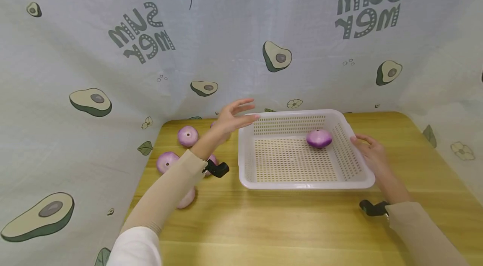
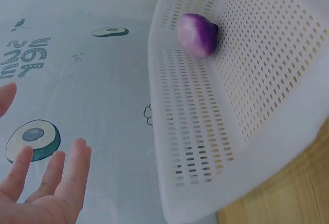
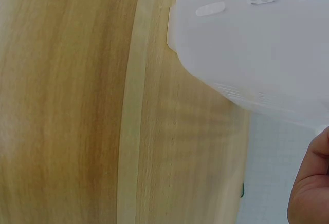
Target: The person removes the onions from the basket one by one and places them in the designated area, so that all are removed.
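A white plastic basket [image 1: 249, 184] with slotted walls sits at the middle right of the table. Inside it, near the far right, lies one purple onion [image 1: 319, 138], seen also in the left wrist view as an onion [image 2: 198, 35] against the basket wall. My right hand [image 1: 371, 153] grips the basket's right rim; only part of that hand [image 3: 311, 183] shows in the right wrist view. Over the basket's far left corner my left hand [image 1: 231, 119] is raised with fingers extended and holding nothing. In its wrist view, the left hand [image 2: 49, 193] appears apart from the basket.
Several more purple onions lie left of the basket, including one at the back [image 1: 188, 136] and one at the left edge [image 1: 167, 162]; my left arm partly covers others. A printed cloth [image 1: 234, 48] hangs behind the wooden table [image 1: 264, 228].
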`<state>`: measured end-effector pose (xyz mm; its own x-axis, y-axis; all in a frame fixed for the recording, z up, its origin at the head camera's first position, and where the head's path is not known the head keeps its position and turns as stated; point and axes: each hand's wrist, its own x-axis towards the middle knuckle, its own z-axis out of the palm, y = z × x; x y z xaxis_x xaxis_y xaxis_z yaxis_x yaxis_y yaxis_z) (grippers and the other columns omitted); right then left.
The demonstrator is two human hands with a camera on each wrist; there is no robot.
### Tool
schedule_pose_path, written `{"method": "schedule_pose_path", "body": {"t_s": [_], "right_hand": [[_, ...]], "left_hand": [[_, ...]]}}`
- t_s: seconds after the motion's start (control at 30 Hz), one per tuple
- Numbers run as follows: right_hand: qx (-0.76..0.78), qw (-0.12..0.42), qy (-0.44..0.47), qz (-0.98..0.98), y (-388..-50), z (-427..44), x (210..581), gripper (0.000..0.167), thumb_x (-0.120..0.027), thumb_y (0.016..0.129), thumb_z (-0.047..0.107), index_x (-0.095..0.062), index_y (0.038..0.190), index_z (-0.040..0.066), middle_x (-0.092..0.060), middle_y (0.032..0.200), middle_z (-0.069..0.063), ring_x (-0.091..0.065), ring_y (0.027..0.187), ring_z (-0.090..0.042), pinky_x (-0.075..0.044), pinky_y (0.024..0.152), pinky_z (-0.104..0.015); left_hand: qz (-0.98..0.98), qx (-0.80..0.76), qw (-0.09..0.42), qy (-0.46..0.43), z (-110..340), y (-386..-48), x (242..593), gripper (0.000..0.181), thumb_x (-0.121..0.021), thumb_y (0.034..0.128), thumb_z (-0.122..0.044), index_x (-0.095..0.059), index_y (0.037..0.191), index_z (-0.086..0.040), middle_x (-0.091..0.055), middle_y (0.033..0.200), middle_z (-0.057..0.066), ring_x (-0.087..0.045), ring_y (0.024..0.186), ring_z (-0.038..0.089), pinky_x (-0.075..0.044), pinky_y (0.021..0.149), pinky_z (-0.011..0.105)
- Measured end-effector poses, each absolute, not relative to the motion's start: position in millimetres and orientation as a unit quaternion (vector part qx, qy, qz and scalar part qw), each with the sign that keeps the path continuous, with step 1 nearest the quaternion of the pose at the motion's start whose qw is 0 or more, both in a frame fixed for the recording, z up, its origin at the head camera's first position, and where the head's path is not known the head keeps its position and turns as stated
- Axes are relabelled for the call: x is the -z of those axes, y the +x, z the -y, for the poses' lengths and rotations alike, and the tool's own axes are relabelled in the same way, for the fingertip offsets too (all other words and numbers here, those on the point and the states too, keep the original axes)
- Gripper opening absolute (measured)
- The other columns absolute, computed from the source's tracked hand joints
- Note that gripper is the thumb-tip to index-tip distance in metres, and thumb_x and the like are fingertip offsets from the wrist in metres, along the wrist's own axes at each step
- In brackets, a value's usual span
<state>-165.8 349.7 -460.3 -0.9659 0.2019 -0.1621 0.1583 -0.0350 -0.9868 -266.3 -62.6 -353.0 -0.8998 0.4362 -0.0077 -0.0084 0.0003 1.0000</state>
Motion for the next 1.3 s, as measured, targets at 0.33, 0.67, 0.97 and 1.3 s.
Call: {"method": "schedule_pose_path", "body": {"t_s": [0.33,0.67,0.97,1.3], "right_hand": [[-0.707,0.014,-0.134,0.694,-161.8,-347.0,454.2,0.015,-0.063,0.100,0.029,-0.055,0.112,0.032,-0.072,0.085,0.012,-0.070,0.072,-0.009,-0.059,0.060,-0.029],[-0.679,0.018,-0.143,0.719,-164.7,-348.8,460.3,0.017,-0.063,0.099,0.034,-0.054,0.114,0.034,-0.071,0.084,0.013,-0.070,0.073,-0.009,-0.059,0.061,-0.029],[-0.659,0.033,-0.118,0.742,-165.1,-350.1,463.0,0.024,-0.061,0.100,0.035,-0.053,0.121,0.028,-0.070,0.085,0.012,-0.071,0.073,-0.011,-0.060,0.060,-0.032],[-0.679,0.047,-0.102,0.726,-163.7,-349.7,463.0,0.014,-0.061,0.101,0.027,-0.056,0.114,0.030,-0.072,0.084,0.012,-0.071,0.070,-0.010,-0.059,0.058,-0.029]], "left_hand": [[-0.684,-0.686,0.205,0.141,10.9,-273.7,367.1,0.058,-0.077,0.0881,-0.010,-0.055,0.142,-0.015,-0.056,0.140,0.006,-0.061,0.117,0.023,-0.052,0.096,0.036],[-0.664,-0.698,0.246,0.105,-40.1,-277.5,389.3,0.056,-0.078,0.0865,-0.007,-0.059,0.138,-0.013,-0.058,0.138,0.009,-0.062,0.116,0.024,-0.052,0.097,0.036],[-0.685,-0.679,0.247,0.092,-75.1,-278.2,409.7,0.063,-0.082,0.0835,-0.008,-0.056,0.141,-0.009,-0.053,0.143,0.017,-0.057,0.123,0.028,-0.047,0.103,0.045],[-0.748,-0.627,0.209,0.060,-105.5,-277.9,432.0,0.061,-0.087,0.0774,-0.014,-0.063,0.134,-0.017,-0.059,0.136,0.009,-0.057,0.121,0.025,-0.051,0.098,0.041]]}}
